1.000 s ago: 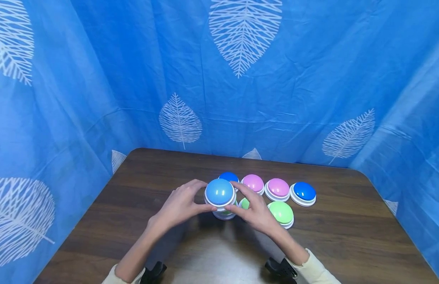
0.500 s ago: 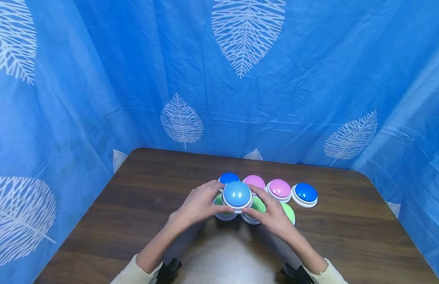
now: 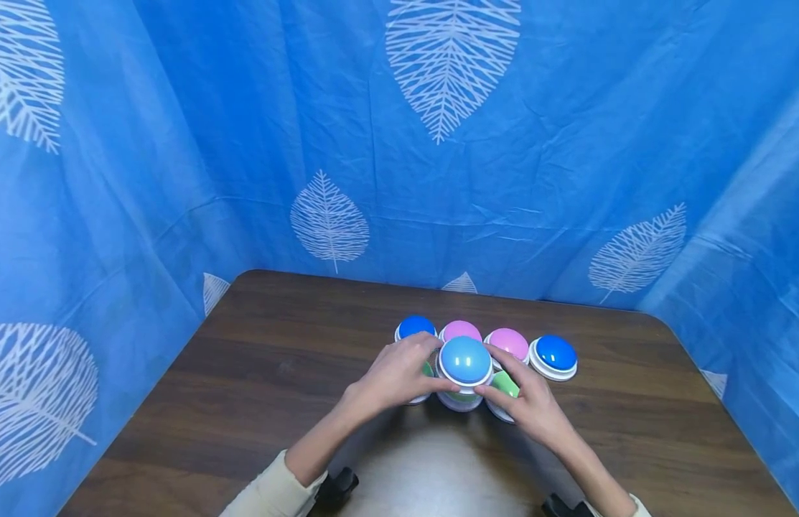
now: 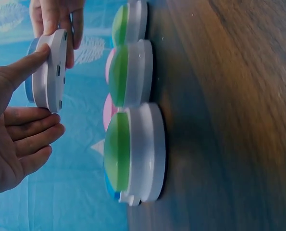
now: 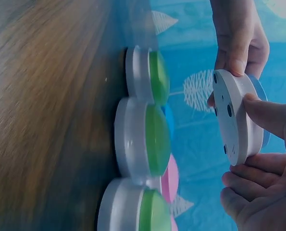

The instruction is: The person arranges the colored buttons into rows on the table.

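Note:
A round push button with a light blue dome and white base (image 3: pixel 466 360) is held in the air by both hands. My left hand (image 3: pixel 399 370) grips its left side, thumb on the near rim and fingers on the far side. Opposite, my right hand (image 3: pixel 535 402) pinches the right side the same way. Small dark feet show on the underside of the raised white base (image 5: pixel 229 115) in the right wrist view. Below it stands a row of three green buttons, among them one nearest the left wrist camera (image 4: pixel 117 154); in the head view the held button overlaps the middle one.
Behind the green row stand a dark blue button (image 3: pixel 416 327), a pink button (image 3: pixel 460 330), another pink button (image 3: pixel 507 343) and a second dark blue button (image 3: pixel 556 353) at the right. All stand on a brown wooden table (image 3: pixel 296 345). A blue leaf-patterned cloth (image 3: pixel 438 201) hangs behind.
Both hands have carried the light blue button to the right, from over the left green button to over the middle one. The other buttons stay in place.

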`<state>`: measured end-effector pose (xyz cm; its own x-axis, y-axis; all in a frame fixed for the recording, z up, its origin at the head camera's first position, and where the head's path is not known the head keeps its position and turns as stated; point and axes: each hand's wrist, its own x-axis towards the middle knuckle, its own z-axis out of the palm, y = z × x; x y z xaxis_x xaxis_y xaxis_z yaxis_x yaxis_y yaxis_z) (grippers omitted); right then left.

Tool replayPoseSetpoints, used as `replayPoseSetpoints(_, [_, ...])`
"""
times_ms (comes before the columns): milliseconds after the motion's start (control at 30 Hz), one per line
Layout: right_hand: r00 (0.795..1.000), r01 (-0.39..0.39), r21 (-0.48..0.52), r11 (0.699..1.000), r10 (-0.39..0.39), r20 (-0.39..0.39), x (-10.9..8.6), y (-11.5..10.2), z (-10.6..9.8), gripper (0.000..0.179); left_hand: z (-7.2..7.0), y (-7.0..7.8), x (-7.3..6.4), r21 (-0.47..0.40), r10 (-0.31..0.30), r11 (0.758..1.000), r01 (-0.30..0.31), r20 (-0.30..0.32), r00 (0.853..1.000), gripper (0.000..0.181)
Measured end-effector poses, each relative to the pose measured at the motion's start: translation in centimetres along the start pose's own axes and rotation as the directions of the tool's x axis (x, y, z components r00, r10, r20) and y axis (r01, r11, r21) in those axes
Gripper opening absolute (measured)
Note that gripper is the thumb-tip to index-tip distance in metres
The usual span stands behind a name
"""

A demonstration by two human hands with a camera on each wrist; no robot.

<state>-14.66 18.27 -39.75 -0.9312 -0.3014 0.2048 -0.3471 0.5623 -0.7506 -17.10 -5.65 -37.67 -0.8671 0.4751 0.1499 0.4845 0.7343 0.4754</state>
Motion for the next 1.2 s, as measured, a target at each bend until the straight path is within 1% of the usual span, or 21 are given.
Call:
replayPoseSetpoints(133, [0.999, -0.05, -0.017, 0.999, 0.05, 0.006, -0.8, 0.4, -0.8, 0.066, 0.9, 0.6, 0.7, 0.003, 0.041, 0.999, -0.041, -0.003, 0.999, 0.07])
replayPoseSetpoints(300, [0.997, -0.078, -0.038, 0.996, 0.078, 0.006, -1.5, 1.2, -1.7, 0.066, 1.9, 1.3, 1.4, -0.01, 0.063, 0.998, -0.063, 0.01, 0.998, 0.073])
replayPoseSetpoints(467, [0.993, -0.117, -0.034, 0.993, 0.117, 0.002, -2.4, 1.8, -2.7, 0.069, 2.8, 2.5, 2.4, 0.035, 0.079, 0.996, -0.079, 0.019, 0.997, 0.072])
replayPoseSetpoints(600, [0.989, -0.149, -0.065, 0.987, 0.148, -0.025, -3.4, 2.1, -3.7, 0.071, 3.5, 3.6, 3.2, 0.076, 0.106, 0.991, -0.109, 0.037, 0.994, 0.071])
replayPoseSetpoints(733, [0.982, -0.188, -0.098, 0.977, 0.186, -0.032, -4.2, 2.5, -4.5, 0.073, 4.2, 4.6, 4.0, 0.115, 0.139, 0.983, -0.143, 0.042, 0.989, 0.07])
replayPoseSetpoints(867, [0.97, -0.244, -0.1, 0.965, 0.243, -0.022, -4.7, 3.0, -5.1, 0.077, 4.9, 5.3, 4.7, 0.157, 0.168, 0.972, -0.173, 0.044, 0.985, 0.07])
replayPoseSetpoints(1000, [0.949, -0.314, -0.08, 0.946, 0.315, -0.002, -5.0, 3.5, -5.7, 0.084, 5.6, 5.9, 5.3, 0.168, 0.186, 0.966, -0.194, 0.063, 0.98, 0.069])
replayPoseSetpoints(1100, [0.94, -0.339, -0.085, 0.937, 0.34, -0.001, -5.4, 3.8, -6.2, 0.087, 6.1, 6.5, 5.9, 0.162, 0.19, 0.966, -0.202, 0.087, 0.978, 0.069])
replayPoseSetpoints(1200, [0.94, -0.34, -0.103, 0.935, 0.34, -0.012, -5.7, 4.2, -6.7, 0.086, 6.5, 7.0, 6.5, 0.171, 0.195, 0.963, -0.211, 0.102, 0.975, 0.068])
